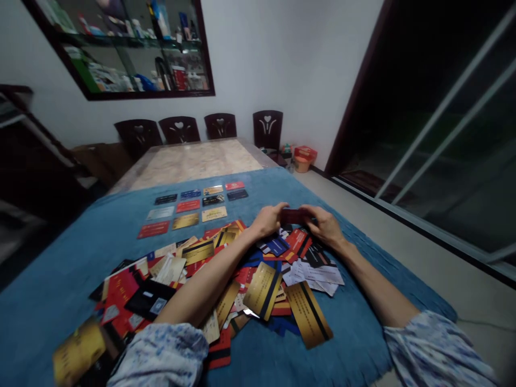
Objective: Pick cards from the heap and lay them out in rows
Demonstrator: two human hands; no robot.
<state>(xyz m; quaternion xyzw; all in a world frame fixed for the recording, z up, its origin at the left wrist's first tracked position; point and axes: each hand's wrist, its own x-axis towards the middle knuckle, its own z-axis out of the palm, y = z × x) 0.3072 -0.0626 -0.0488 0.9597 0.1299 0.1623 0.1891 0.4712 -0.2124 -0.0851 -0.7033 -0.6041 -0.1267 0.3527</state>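
Observation:
My left hand (pixel 269 219) and my right hand (pixel 323 224) hold a dark reddish card (pixel 294 216) between them, one at each end, just beyond the pile. Below and to the left spreads a heap of mixed cards, with a gold card (pixel 263 290), another gold card (pixel 309 314) and a blue card (pixel 278 245) on top. My left forearm crosses over the heap. Farther back, several cards lie apart in rows, among them a red card (pixel 153 229), a gold card (pixel 186 221) and a black card (pixel 237 194).
A blue cloth (pixel 121 220) covers the near part of the table, and the bare marbled tabletop (pixel 201 157) shows beyond it. Several dark chairs stand at the far side, one chair (pixel 267 126) nearest the red box (pixel 305 153) on the floor.

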